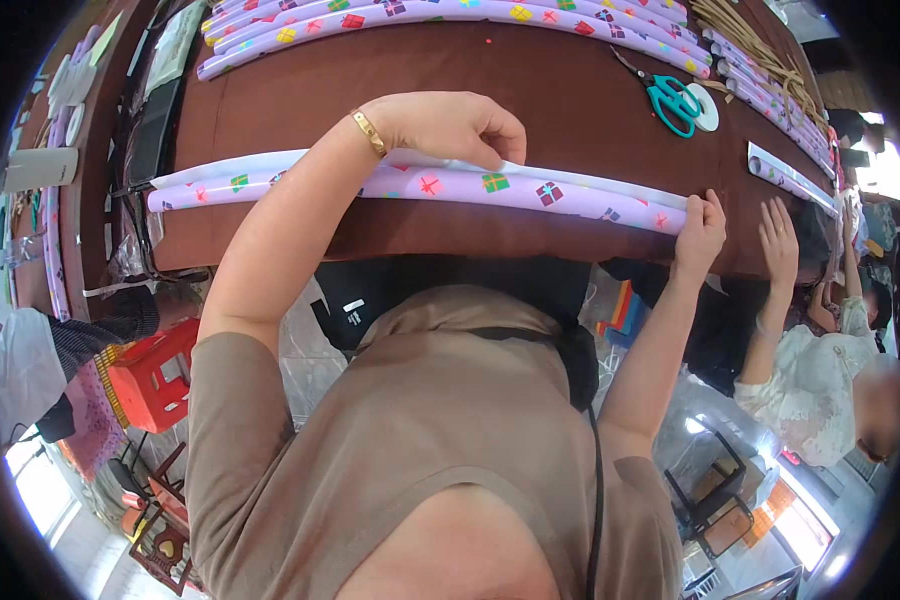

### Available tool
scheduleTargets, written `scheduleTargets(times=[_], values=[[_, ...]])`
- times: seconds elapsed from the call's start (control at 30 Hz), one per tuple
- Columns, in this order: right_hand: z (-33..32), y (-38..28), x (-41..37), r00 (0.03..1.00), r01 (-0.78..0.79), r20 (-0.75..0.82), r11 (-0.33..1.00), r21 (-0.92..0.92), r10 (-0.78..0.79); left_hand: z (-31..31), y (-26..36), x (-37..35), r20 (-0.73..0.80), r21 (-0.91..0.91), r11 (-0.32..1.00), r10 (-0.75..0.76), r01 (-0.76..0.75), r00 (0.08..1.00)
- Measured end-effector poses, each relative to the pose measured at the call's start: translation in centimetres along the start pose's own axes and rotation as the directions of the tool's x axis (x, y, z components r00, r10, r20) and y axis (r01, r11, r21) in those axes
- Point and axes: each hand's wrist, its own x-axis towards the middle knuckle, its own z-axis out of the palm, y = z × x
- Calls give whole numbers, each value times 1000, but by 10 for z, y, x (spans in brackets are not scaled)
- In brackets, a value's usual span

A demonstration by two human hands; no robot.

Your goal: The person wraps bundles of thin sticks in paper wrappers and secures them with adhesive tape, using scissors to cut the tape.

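A long lilac roll of wrapping paper (410, 184) with coloured gift-box prints lies along the near edge of the brown table (570, 130). Its white loose edge runs along the top side. My left hand (450, 128), with a gold bracelet at the wrist, reaches over the roll, thumb and fingers closed on the loose edge near the middle. Around the roll's right end, the fingers of my right hand (702, 232) are wrapped. The left forearm covers part of the roll.
Teal scissors (672, 104) and a white tape roll (705, 107) lie beyond the right hand. More patterned rolls (450, 14) are at the back and right. A co-worker's hand (778, 240) is at the right, near another roll (792, 180). A red stool (155, 375) stands lower left.
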Motion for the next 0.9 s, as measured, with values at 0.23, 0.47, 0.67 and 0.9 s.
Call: scheduleTargets(times=[0.23,0.47,0.67,0.9], values=[[-2,-3,0,1000,-15,18,1000,2,15,0,0,-3,-41,-9,1000,-22,21,999],[-3,4,3,999,-20,48,999,45,18,-9,-6,-29,-49,-38,995,-94,92,994],[-4,2,4,997,-30,68,999,38,27,-14,-8,-49,-46,-37,992,-124,122,991],[-6,-2,3,997,-26,79,999,21,25,-16,-8,-55,-52,-48,991,-131,129,990]])
